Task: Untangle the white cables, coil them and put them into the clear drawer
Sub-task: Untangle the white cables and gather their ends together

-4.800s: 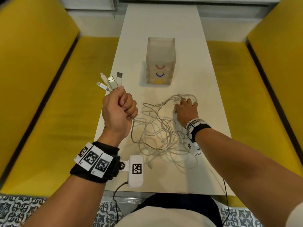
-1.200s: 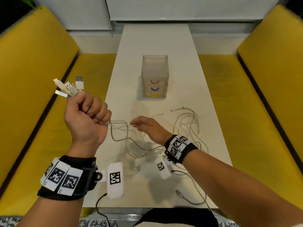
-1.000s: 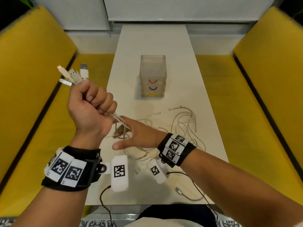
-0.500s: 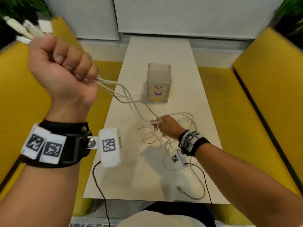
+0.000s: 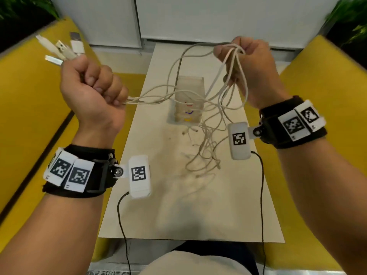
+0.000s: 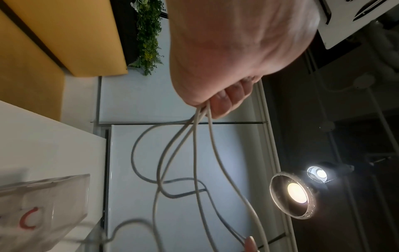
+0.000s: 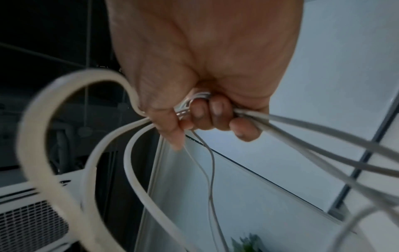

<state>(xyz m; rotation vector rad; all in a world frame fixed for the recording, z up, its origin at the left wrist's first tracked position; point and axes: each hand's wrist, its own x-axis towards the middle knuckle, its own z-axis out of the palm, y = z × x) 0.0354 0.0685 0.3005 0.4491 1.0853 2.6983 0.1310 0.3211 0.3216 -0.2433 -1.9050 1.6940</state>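
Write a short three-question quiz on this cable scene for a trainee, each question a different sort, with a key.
1. True or false: the left hand grips the white cables near their USB plugs.
2. Multiple choice: where are the loose cable ends? A) inside the clear drawer unit B) hanging down to the table C) on the yellow bench
3. Fill in: the right hand holds several cable strands ____ the table.

Key: 1 true; 2 B; 3 above
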